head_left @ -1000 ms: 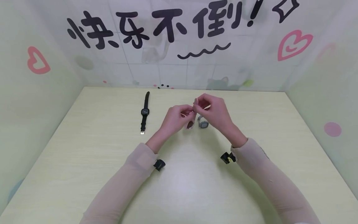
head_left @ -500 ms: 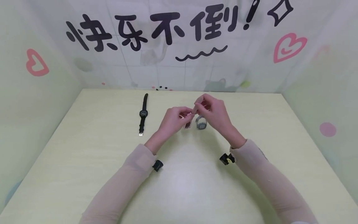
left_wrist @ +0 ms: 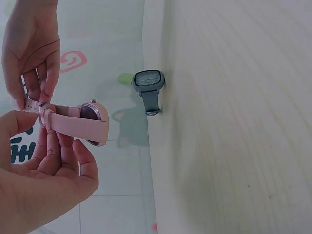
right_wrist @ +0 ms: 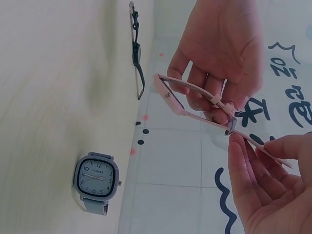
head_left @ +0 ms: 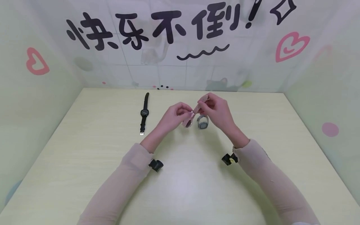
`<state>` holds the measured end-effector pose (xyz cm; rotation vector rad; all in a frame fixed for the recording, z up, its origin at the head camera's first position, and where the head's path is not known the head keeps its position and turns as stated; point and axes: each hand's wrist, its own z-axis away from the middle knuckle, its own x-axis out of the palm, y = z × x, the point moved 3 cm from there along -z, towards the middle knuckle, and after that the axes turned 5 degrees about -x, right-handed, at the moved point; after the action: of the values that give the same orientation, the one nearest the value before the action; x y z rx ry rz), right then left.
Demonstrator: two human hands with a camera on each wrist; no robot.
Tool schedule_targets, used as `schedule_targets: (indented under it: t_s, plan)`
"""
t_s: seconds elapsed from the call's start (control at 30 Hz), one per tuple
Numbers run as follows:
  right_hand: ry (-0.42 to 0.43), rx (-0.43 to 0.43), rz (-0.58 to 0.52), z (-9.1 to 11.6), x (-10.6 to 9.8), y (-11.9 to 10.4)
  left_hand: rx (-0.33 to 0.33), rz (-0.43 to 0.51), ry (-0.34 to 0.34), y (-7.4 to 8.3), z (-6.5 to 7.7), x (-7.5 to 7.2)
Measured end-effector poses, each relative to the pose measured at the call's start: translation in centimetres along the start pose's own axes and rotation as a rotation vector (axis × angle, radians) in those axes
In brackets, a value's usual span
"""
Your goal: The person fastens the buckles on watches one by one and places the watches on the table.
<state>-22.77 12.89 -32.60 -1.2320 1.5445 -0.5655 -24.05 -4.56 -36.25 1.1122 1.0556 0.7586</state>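
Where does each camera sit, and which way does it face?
Head: on the head, forward and down at the table; sleeves, left grip and right grip show.
Left wrist: on that wrist, toward the pink watch; both grips show.
Right wrist: on that wrist, toward the same watch; both grips show.
Both wrist views share the grey watch.

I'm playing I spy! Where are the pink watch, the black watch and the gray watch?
Pink watch [left_wrist: 80, 126], left wrist view: on its strap.
Black watch [head_left: 144, 113], head view: on its face.
Gray watch [right_wrist: 96, 178], right wrist view: on its dial.
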Motion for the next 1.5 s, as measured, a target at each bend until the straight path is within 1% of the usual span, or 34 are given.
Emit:
schedule_targets:
  t_s: [0.13, 0.5, 0.83, 1.2, 1.5]
  plan:
    - [-0.005, 0.013, -0.011, 0.05, 0.03, 0.16, -0.008, 0.009, -0.009, -0.13, -0.07, 0.04]
    - [-0.021, 0.008, -0.032, 0.1, 0.13, 0.47, -0.026, 0.027, 0.006, -0.25, -0.29, 0.12]
    - [-0.018, -0.007, -0.011, 0.09, 0.18, 0.44, -0.032, 0.057, 0.034, -0.21, -0.43, 0.3]
    - [-0.025, 0.007, 0.018, 0.16, 0.31, 0.59, -0.016, 0.069, 0.064, -0.13, -0.34, 0.5]
    - [-0.026, -0.009, 0.043, 0.22, 0.38, 0.5, -0.027, 0.1, 0.076, -0.26, -0.36, 0.63]
